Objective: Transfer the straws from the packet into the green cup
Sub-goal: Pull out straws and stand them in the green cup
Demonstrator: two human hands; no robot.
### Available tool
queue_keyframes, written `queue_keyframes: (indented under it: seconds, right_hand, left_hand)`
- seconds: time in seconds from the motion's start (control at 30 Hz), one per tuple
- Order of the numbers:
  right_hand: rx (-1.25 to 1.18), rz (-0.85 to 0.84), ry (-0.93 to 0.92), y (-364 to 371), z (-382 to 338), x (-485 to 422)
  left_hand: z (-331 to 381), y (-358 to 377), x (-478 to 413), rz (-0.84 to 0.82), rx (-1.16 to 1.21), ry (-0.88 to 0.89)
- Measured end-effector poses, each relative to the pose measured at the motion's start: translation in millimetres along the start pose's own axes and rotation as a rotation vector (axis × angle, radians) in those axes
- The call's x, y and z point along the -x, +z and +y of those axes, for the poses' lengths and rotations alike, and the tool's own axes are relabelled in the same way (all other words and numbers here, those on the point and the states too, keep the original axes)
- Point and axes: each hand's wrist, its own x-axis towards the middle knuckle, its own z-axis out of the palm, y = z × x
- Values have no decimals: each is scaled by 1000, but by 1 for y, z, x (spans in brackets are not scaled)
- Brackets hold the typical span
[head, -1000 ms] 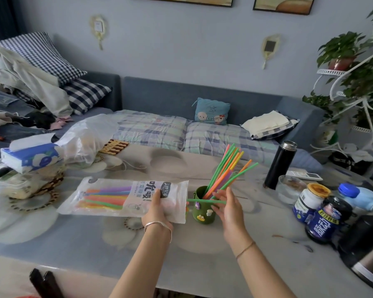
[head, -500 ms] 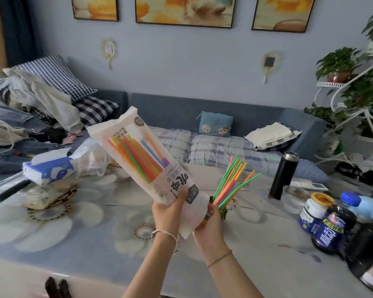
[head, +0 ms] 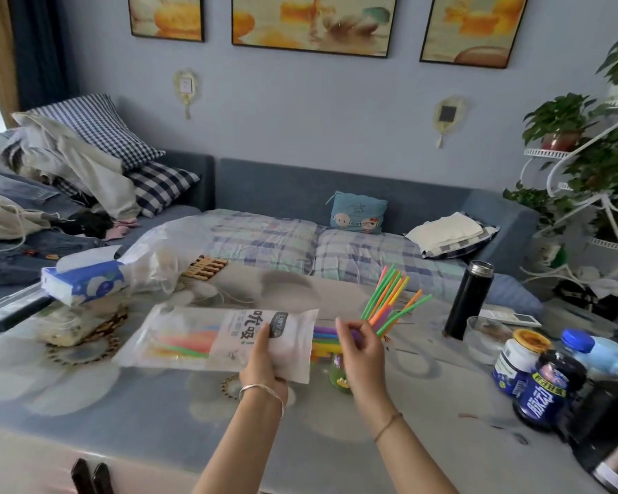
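Blue and white, a tissue box (head: 83, 284) sits at the far left of the table (head: 122, 415), with a crumpled clear plastic bag (head: 157, 258) just beside it. Nearer the middle, the packet (head: 207, 338) lies roughly flat and low over the tabletop, its mouth pointing right; a few coloured straws show through its clear window. The left hand (head: 264, 361), a silver bangle on its wrist, clasps the packet near the open end. From that mouth a small bunch of straws (head: 327, 336), purple, green and yellow, sticks out sideways, and the right hand (head: 363, 354) pinches them at their tips. Just below and behind that hand stands the green cup (head: 338, 374), mostly hidden, with a fan of green, orange and pink straws (head: 389, 297) already standing in it. Further right come a black flask (head: 468, 299), a glass bowl (head: 487, 338), then 2 jars (head: 536, 379) and a blue-capped bottle (head: 596, 352) near the edge.
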Motion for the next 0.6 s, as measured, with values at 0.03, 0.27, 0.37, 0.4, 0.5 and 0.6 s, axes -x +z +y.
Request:
queue_keyframes:
  seconds: [0.03, 0.27, 0.37, 0.4, 0.5, 0.6]
  right_hand:
    - [-47, 53, 11, -4, -7, -4]
    - [-346, 103, 305, -18, -22, -12]
    - [-205, -160, 373, -13, -18, -8]
    - [-138, -237, 371, -12, -18, -8]
    - [-112, -281, 364, -16, -19, -11]
    - [-336, -60, 353, -28, -23, -19]
  left_hand:
    - [-3, -5, -9, -25, 22, -40]
    - [-3, -6, -11, 31, 38, -149]
    - [-6, 0, -4, 55, 25, -157]
    - [-6, 2, -2, 48, 19, -161]
    - [-7, -1, -8, 28, 6, -160]
    - [-4, -10, -19, 19, 37, -142]
